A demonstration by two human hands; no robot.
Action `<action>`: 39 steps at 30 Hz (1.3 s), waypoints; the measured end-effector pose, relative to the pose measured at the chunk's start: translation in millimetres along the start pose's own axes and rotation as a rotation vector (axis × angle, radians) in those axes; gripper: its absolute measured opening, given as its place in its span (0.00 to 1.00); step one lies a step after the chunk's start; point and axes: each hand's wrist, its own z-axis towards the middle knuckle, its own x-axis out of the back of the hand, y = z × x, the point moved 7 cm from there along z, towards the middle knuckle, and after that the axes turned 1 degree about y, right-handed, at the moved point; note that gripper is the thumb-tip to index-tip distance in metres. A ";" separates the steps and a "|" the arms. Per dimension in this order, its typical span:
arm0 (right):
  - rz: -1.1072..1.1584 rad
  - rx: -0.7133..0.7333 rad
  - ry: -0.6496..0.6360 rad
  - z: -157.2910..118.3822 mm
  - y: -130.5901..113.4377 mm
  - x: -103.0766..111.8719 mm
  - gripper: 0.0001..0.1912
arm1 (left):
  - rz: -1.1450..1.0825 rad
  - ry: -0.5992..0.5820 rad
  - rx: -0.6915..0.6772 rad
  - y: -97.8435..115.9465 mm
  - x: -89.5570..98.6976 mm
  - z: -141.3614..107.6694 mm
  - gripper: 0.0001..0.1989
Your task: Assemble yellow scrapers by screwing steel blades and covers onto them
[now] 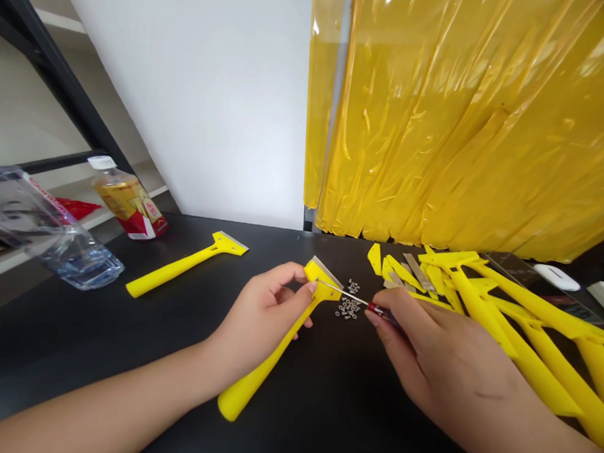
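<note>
"At the centre of the black table (127,332), which part is held?"

"The yellow scraper (260,378). The left hand (269,302) grips it near the neck, thumb against the head; the blade edge faces away from the person, and the handle slants down to the left."

"State of the right hand (441,346)?"

"Fingers closed around the screwdriver (378,310). Its shaft extends to the scraper head; the exact seating of the tip is too small to confirm."

"Adjacent items?"

"Loose metal fasteners (347,314) lie just right of the scraper head. A second scraper (180,266) rests to the left, near a bottle (130,202). Yellow handles (538,310) are piled to the right."
</note>
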 end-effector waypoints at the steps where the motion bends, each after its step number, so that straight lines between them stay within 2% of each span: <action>1: 0.007 0.003 -0.007 -0.2 0.2 -1.3 0.10 | -0.004 0.003 0.003 -0.5 0.3 0.5 0.14; 6: 0.055 -0.040 -0.017 -1.3 4.6 -4.2 0.08 | -0.019 0.013 0.001 -2.4 1.4 1.6 0.14; 10: 0.098 -0.071 -0.082 -3.6 7.1 -7.4 0.12 | 0.001 0.009 -0.004 -2.5 0.8 0.9 0.14; 15: 0.410 -0.320 -0.237 -7.5 17.5 -20.3 0.17 | 0.050 0.020 -0.055 0.1 1.9 -1.1 0.14; 21: 0.640 -0.547 -0.320 -10.5 23.7 -33.5 0.24 | 0.093 0.043 -0.134 6.3 4.5 -2.8 0.12; 23: 0.645 -0.566 -0.339 -11.3 25.0 -36.0 0.24 | 0.109 0.054 -0.150 7.1 5.2 -2.4 0.11; 26: 0.593 -0.515 -0.350 -9.1 27.1 -35.9 0.21 | 0.122 0.056 -0.147 5.3 7.8 2.0 0.11; 28: 0.551 -0.473 -0.295 -4.6 33.0 -29.9 0.16 | 0.118 0.054 -0.136 3.4 12.7 9.0 0.10; 29: 0.530 -0.465 -0.225 -1.5 38.9 -23.6 0.15 | 0.118 0.052 -0.135 3.0 16.4 13.9 0.09; 32: 0.452 -0.495 0.073 5.8 66.3 3.4 0.14 | 0.171 0.028 -0.139 2.5 31.0 32.4 0.06; 34: 0.390 -0.534 0.221 7.5 87.4 17.5 0.14 | 0.212 0.060 -0.059 -4.2 47.2 46.5 0.07; 36: 0.366 -0.581 0.272 8.2 107.7 22.3 0.13 | 0.234 0.079 -0.002 -11.8 63.0 59.2 0.07; 39: 0.334 -0.619 0.222 9.6 131.0 20.1 0.12 | 0.313 0.145 0.072 -25.7 87.4 73.4 0.11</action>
